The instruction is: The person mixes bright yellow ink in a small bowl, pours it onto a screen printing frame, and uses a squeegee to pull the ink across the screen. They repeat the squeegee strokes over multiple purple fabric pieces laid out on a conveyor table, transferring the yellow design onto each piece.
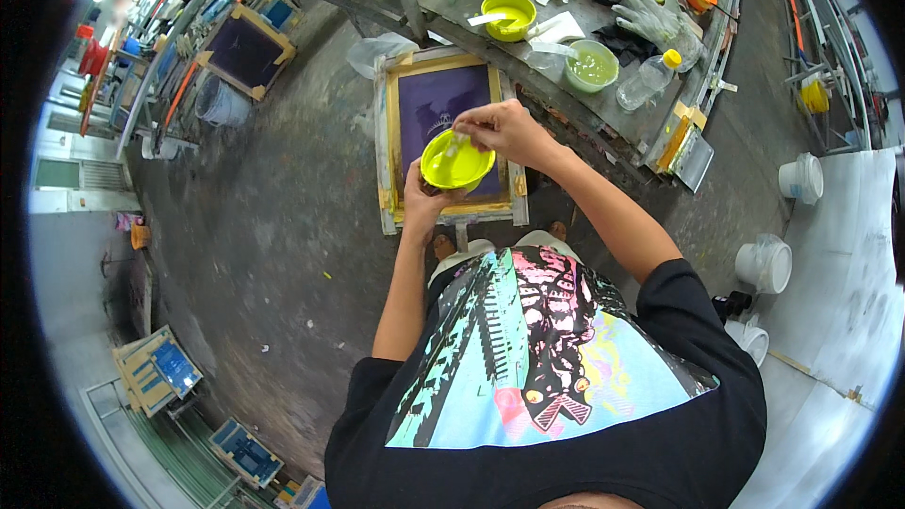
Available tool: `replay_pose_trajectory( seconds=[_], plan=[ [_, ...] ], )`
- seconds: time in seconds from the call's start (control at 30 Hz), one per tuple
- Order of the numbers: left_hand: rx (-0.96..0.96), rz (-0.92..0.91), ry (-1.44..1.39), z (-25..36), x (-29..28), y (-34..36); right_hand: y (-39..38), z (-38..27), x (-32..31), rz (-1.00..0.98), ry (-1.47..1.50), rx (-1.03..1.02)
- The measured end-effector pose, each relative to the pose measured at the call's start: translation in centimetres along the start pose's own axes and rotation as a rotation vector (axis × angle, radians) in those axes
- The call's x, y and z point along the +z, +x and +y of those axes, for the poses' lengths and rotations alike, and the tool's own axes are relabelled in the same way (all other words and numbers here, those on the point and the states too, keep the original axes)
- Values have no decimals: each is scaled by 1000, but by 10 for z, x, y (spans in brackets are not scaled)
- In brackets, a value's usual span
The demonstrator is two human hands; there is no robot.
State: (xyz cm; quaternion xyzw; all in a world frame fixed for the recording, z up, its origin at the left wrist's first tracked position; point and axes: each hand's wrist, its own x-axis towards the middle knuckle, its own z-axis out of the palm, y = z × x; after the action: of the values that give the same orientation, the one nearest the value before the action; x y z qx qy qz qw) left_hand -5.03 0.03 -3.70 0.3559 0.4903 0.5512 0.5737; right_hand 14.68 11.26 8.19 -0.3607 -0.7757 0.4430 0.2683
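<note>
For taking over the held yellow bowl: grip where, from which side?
Probably pinch the far-left rim of the yellow bowl, coming in from the far left. The round rim offers an edge all around, but the left hand supports the near-left side and the right hand holds a pale stirrer by the far right.

Bowl (pixel 491 167) above framed screen (pixel 445 94)

Round bright-yellow bowl (pixel 488 158) aloft, mouth upward; pale stick (pixel 452 146) aslant inside it
</note>
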Motion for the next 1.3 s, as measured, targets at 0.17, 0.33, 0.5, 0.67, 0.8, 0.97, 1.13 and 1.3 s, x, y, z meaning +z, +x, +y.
replay_pose_trajectory(
  seconds=[0.17, 0.33, 0.5, 0.67, 0.8, 0.97, 1.13, 1.3],
  plan=[
    [10, 37, -42, -4, -3, 4, 0, 21, -13, 128, -198, -146],
    [10, 23, -66, -3, 7, 4, -6, -6, 4, 19, 56, 118],
    [37, 49, -103, -2, 7, 3, -5, 5, -16, 224, -194, -90],
    [-56, 33, -30, -7, 16, 3, -13, 2, 5, 47, -131, 15],
    [-6, 3, -70, -12, 22, -2, -8, 7, -5, 268, -276, -154],
    [-37, -14, -3, -17, 17, 1, -20, 4, -9, 71, -263, -10],
    [-70, -81, -90, -14, 27, -3, -19, 8, 0, 236, -130, 77],
    [-54, -1, -91, -9, 18, -8, -39, 20, -25, 657, -17, 43]
  ],
)
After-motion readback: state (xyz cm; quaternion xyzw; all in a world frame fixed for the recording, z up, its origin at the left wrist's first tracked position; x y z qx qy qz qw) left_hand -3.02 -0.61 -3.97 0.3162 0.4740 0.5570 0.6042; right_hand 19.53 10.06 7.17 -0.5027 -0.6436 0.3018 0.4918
